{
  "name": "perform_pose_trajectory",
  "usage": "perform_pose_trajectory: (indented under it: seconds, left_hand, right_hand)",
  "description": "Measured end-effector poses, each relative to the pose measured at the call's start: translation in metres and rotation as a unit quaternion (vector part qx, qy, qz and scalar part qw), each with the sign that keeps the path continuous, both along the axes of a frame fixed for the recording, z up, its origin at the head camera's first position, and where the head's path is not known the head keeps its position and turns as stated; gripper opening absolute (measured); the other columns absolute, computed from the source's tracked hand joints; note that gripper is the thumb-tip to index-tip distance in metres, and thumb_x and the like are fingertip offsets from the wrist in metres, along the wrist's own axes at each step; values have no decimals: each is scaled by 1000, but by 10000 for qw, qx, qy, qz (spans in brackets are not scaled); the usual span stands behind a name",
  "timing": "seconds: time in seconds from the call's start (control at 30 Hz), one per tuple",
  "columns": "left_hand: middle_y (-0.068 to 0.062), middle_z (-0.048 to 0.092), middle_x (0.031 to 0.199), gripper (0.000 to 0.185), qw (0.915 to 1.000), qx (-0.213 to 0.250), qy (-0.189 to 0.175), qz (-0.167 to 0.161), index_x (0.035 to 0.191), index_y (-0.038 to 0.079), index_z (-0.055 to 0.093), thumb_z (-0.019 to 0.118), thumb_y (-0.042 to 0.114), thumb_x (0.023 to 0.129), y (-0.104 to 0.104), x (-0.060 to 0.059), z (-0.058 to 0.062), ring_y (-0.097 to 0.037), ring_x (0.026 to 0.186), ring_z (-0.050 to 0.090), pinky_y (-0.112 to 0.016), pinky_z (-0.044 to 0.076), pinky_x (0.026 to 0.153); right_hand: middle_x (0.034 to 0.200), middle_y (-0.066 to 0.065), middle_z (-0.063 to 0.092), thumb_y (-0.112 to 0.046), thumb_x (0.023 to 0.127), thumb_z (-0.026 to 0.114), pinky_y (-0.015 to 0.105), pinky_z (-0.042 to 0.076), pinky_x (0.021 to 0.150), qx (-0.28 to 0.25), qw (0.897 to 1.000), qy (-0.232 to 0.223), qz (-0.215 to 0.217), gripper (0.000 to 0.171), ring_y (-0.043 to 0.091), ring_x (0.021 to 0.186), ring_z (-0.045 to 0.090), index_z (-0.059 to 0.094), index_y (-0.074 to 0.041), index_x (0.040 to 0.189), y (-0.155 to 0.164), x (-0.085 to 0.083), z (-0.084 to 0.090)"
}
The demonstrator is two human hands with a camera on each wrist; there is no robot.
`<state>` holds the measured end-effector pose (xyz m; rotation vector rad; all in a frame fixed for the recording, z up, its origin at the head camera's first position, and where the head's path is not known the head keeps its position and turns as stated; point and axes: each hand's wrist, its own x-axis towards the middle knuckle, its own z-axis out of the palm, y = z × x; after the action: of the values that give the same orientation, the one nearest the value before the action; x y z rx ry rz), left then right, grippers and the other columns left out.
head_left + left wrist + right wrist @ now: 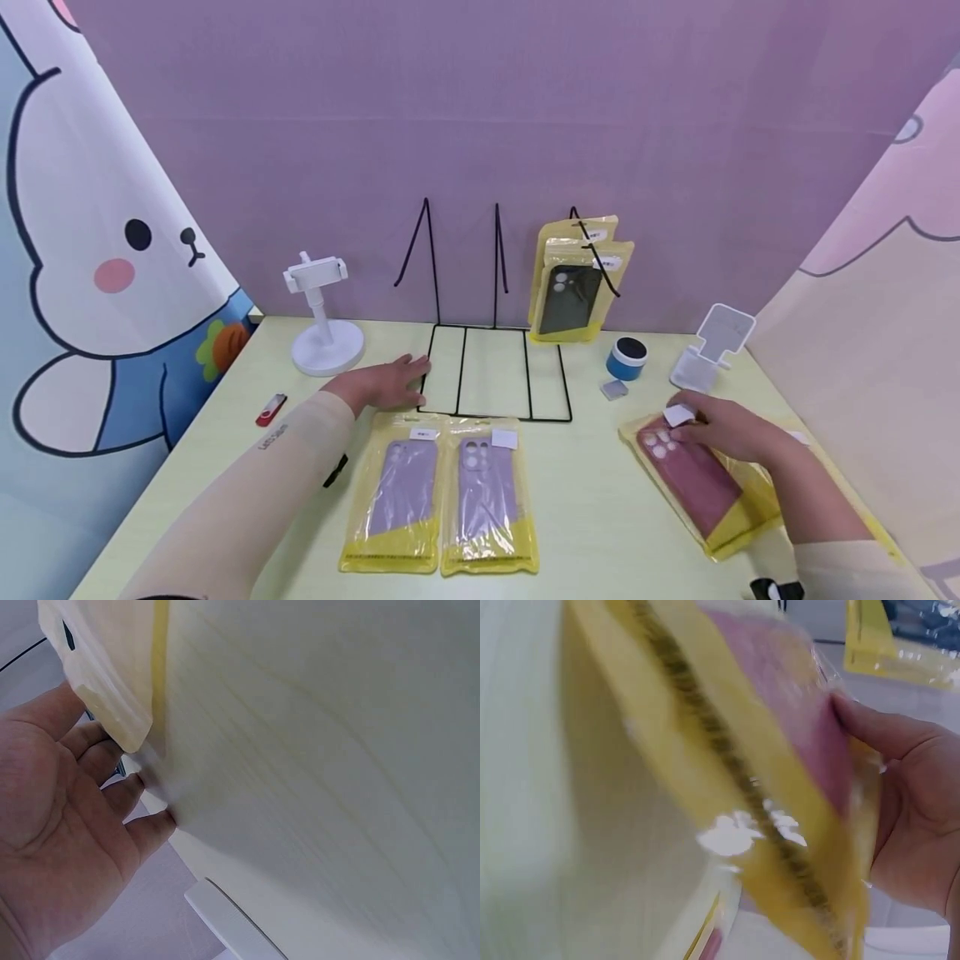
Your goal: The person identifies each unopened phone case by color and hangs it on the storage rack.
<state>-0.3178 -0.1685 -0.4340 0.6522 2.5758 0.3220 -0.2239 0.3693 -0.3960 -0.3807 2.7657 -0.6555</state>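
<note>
My right hand (731,429) grips a yellow-edged packaged phone case (693,483), dark red inside its clear pouch, at the table's right. In the right wrist view, the thumb presses on the pouch (780,750), which is tilted up off the table. Another package, mostly hidden, lies under that forearm. At the left side of a black wire display rack (495,415), my left hand (386,383) rests with fingers extended, touching the frame. Two packaged purple phone cases (405,492) lie side by side before the rack. Packaged cases (570,300), the front one black, hang on its right hook.
A white phone stand (327,346) and a red USB stick (271,410) are at the left. Right of the rack are a blue round jar-like item (627,358), a small grey square (614,390) and a white folding stand (697,367). A purple backdrop (480,125) closes the rear.
</note>
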Motion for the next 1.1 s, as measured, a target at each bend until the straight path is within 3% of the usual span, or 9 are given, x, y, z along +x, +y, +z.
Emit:
perform_pose_trajectory:
  seconds: [0.1, 0.2, 0.37, 0.5, 0.6, 0.8, 0.87, 1.1]
  left_hand:
    - [-10, 6, 166, 76, 10000, 10, -13, -4, 159, 13, 12, 53, 41, 100, 0, 0, 0, -37, 152, 2, -56, 13, 121]
    - [-10, 6, 166, 76, 10000, 2, 6, -22, 159, 13, 12, 52, 41, 100, 0, -1, -1, -36, 152, 2, -55, 13, 121]
    - [-9, 6, 166, 77, 10000, 11, 4, -19, 159, 14, 12, 52, 42, 100, -1, -1, -1, -36, 152, 2, -55, 14, 121]
    - [-9, 5, 166, 77, 10000, -22, 16, -22, 159, 14, 11, 52, 42, 101, -1, -1, -1, -36, 152, 2, -55, 14, 121]
    - [-9, 5, 166, 77, 10000, -45, 19, -12, 159, 14, 11, 51, 42, 101, -1, -1, -1, -36, 152, 2, -55, 14, 121]
    - [-8, 5, 166, 76, 10000, -52, -25, 55, 159, 15, 11, 51, 42, 101, 0, 0, 1, -35, 152, 1, -55, 13, 121]
    - [-8, 5, 166, 76, 10000, -27, -43, 71, 159, 15, 12, 52, 41, 101, 0, 1, 3, -36, 152, 1, -55, 13, 121]
    - [-9, 6, 166, 75, 10000, 47, -22, 15, 159, 14, 12, 52, 40, 101, 0, 1, 1, -37, 152, 2, -56, 13, 121]
  right_hand:
    - [113, 9, 62, -32, 95, 64, 32, 49, 75, -172, 9992, 365, 39, 38, 24, 95, 56, 55, -20, 130, -10, -1, 6]
    - [117, 11, 60, -30, 96, 64, 31, 51, 75, -422, 9982, 423, -61, 44, 25, 98, 56, 52, -19, 137, -21, 1, 14]
    - [99, 7, 60, -32, 94, 67, 26, 50, 68, -841, 9941, 689, 23, 52, 21, 89, 54, 51, -17, 141, -41, 6, 28]
    - [82, 1, 58, -31, 96, 64, 25, 48, 64, -1094, 9878, 1079, 268, 40, 15, 77, 54, 59, -21, 135, -59, 12, 39]
    - [76, -3, 57, -23, 97, 62, 24, 46, 60, -1197, 9792, 1542, 560, 30, 10, 68, 51, 65, -21, 127, -73, 16, 47]
    - [95, -10, 69, -13, 94, 66, 21, 48, 60, -1318, 9545, 2496, 965, 25, 5, 70, 55, 70, -22, 117, -100, 22, 63]
    - [98, -10, 70, -12, 94, 66, 21, 48, 61, -1343, 9468, 2751, 995, 25, 4, 71, 55, 71, -23, 116, -109, 22, 68]
    - [81, -7, 66, -17, 93, 68, 23, 46, 57, -1717, 9310, 3157, 647, 30, 7, 65, 54, 67, -22, 123, -141, 21, 82]
